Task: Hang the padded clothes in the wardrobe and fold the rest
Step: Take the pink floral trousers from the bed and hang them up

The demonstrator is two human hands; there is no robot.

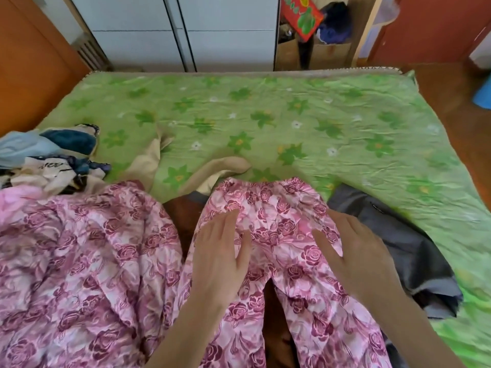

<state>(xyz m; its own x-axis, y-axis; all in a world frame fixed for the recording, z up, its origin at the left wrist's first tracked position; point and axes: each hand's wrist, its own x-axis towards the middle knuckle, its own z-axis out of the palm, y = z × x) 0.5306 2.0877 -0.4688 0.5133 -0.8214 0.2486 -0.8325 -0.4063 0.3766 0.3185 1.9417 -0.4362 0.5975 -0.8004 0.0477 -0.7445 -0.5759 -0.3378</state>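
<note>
Both grips were flat and held nothing: the left hand and right hand lay with straight fingers on the pink rose-print trousers, spread waistband-away on the bed. That cloth looked soft, light and faintly slick, likely to slide when folded; the waistband corners seemed the best places to pinch. A matching rose-print garment lay just left, grey clothing right, white wardrobe doors beyond.

Trousers, 6 o'clock: pink, rose-printed. Garment, 8 o'clock: same print. Sheet: green, flowered. Cloth, 4 o'clock: grey.
</note>
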